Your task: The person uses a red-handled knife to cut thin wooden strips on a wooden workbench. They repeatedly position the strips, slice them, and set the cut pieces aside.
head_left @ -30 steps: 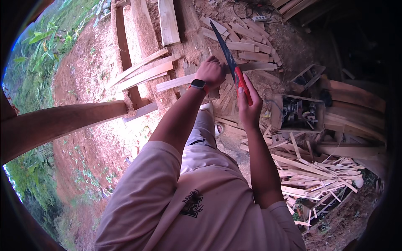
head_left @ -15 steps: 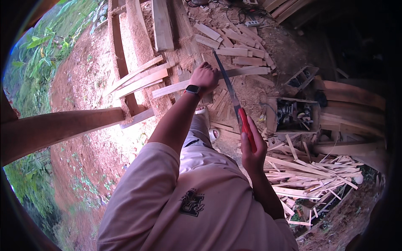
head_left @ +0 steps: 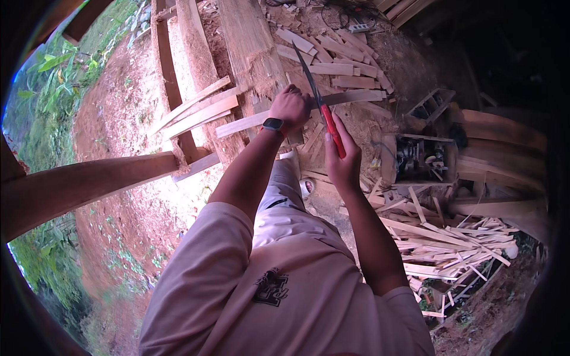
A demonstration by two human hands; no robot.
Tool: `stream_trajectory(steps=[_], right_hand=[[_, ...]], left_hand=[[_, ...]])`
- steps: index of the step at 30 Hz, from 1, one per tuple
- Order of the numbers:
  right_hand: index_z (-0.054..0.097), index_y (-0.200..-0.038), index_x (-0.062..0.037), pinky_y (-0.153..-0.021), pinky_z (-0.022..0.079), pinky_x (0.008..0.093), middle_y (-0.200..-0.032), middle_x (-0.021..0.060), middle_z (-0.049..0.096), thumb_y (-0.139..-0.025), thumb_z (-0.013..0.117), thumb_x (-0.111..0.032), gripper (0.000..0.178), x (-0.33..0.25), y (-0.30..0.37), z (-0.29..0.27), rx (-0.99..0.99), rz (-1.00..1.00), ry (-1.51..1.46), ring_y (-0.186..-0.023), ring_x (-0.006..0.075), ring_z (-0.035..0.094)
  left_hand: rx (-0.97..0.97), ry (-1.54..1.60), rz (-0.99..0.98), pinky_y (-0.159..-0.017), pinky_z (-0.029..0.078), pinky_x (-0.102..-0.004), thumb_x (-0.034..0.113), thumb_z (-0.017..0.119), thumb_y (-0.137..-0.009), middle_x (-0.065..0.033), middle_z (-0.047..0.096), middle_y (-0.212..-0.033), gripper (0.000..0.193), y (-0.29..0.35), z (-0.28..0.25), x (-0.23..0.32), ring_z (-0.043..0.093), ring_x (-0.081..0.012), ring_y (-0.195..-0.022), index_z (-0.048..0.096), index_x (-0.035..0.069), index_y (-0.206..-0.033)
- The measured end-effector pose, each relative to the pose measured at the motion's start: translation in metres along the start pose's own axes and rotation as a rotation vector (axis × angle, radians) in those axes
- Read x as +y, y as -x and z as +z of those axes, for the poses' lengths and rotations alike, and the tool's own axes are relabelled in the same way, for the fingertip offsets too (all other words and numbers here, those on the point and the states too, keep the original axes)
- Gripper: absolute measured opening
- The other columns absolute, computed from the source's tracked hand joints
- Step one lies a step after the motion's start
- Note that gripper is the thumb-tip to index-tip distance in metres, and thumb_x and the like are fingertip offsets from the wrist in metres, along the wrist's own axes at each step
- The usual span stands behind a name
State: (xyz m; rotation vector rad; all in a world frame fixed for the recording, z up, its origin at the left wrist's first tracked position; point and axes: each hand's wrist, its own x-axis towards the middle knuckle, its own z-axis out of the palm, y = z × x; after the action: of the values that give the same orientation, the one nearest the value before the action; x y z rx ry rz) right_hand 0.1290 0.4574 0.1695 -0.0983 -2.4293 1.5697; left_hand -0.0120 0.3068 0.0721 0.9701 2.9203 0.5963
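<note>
My left hand [head_left: 290, 106], with a dark watch on its wrist, is closed over a long, narrow wooden strip [head_left: 240, 126] and presses it down across a sawdust-covered plank [head_left: 249, 41]. The strip reaches out on both sides of that hand. In my right hand [head_left: 345, 155] is a handsaw [head_left: 313, 79] with a red handle and a dark, tapering blade. The blade crosses the strip just right of my left knuckles, its tip pointing away from me. Whether the teeth have cut into the wood is too small to tell.
Several cut boards [head_left: 350, 56] lie beyond the strip on the right. Loose strips [head_left: 196, 113] rest across beams at left. An open box of tools [head_left: 423, 160] stands right, above a heap of offcuts [head_left: 457, 246]. A thick curved beam [head_left: 95, 185] juts in from the left.
My right hand has pushed the saw forward and slightly left, away from my body. My left hand stays on the strip. A pale board on the far plank no longer shows there.
</note>
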Motion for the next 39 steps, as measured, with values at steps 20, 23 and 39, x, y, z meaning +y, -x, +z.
stream_trajectory(steps=[20,23,39], right_hand=[[0.059,-0.145,0.0044,-0.084,0.058,0.0365,-0.116,0.0277,0.075,-0.104,0.062,-0.011,0.044,-0.007,0.002,-0.010,-0.026,0.064,-0.011,-0.101,0.0315,0.078],[0.055,-0.149,0.0041,-0.084,0.057,0.0343,-0.116,0.0252,0.076,-0.105,0.060,-0.011,0.047,-0.057,0.055,-0.050,-0.088,0.224,-0.051,-0.100,0.0234,0.077],[0.055,-0.150,0.0024,-0.083,0.058,0.0355,-0.113,0.0238,0.076,-0.104,0.060,-0.010,0.047,-0.030,0.038,-0.033,-0.087,0.179,-0.033,-0.093,0.0250,0.077]], left_hand=[[-0.026,-0.014,-0.024,-0.106,0.045,-0.0403,0.017,0.058,-0.091,-0.0123,0.070,-0.082,0.016,-0.001,-0.001,-0.003,0.068,-0.0275,-0.094,0.071,0.007,-0.094],[-0.043,-0.014,-0.040,-0.107,0.044,-0.0404,0.016,0.058,-0.090,-0.0123,0.070,-0.081,0.016,0.000,0.001,-0.005,0.068,-0.0279,-0.094,0.071,0.008,-0.094],[-0.031,-0.021,-0.030,-0.107,0.044,-0.0402,0.016,0.060,-0.087,-0.0128,0.070,-0.081,0.014,0.001,0.003,-0.006,0.068,-0.0283,-0.093,0.069,0.007,-0.092]])
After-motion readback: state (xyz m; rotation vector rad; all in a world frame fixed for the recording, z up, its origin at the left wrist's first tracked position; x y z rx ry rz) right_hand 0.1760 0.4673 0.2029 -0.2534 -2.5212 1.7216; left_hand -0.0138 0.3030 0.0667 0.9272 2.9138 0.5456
